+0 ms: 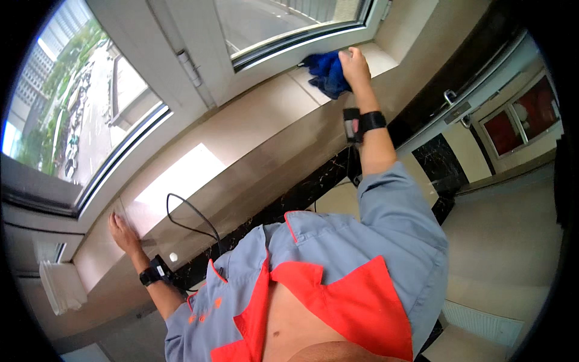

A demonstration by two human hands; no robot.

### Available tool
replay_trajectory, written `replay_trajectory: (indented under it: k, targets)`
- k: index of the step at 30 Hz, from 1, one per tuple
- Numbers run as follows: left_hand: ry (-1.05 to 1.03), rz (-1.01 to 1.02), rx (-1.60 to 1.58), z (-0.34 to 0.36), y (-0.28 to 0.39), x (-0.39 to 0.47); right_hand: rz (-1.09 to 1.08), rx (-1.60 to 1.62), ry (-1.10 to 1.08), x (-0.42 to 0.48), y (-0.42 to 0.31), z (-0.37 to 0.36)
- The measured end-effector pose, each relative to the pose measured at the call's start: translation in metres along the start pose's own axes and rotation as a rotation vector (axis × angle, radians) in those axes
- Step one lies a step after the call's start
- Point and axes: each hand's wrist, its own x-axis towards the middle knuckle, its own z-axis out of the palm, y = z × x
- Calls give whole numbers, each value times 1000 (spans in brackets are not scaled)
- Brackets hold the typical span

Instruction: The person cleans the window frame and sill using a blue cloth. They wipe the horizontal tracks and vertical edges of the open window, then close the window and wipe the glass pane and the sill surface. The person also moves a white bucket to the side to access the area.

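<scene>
A tiled window sill (pixel 267 115) runs diagonally across the view below a white-framed window (pixel 199 86). Near the sill's far right end, my right hand (pixel 356 68) grips a dark blue cloth (pixel 329 74), which lies bunched on the tiles. My left hand (pixel 123 233) rests on the sill at its left end, fingers extended, with nothing seen in it. Both wrists carry black strapped devices, the right one (pixel 359 123) and the left one (pixel 156 270).
A white plastic container (pixel 62 287) stands at the left end of the sill. A black cable (pixel 192 228) loops beside my body. To the right is a door with a metal handle (pixel 457 108). Sunlight (pixel 181 178) falls brightly on the sill's middle.
</scene>
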Motion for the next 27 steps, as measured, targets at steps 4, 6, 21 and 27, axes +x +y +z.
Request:
replay_trajectory:
  k: [4, 6, 21, 27]
  targets:
    - [-7, 27, 63, 0, -13, 2, -283, -128, -38, -24, 9, 9]
    - [-38, 18, 85, 1, -13, 2, -333, -270, -182, -35, 13, 25]
    - [-118, -47, 200, -4, -30, 1, -65, 372, 360, 90, 120, -13]
    - [-154, 40, 286, -3, -43, 13, -202, -456, -124, 134, 200, 24]
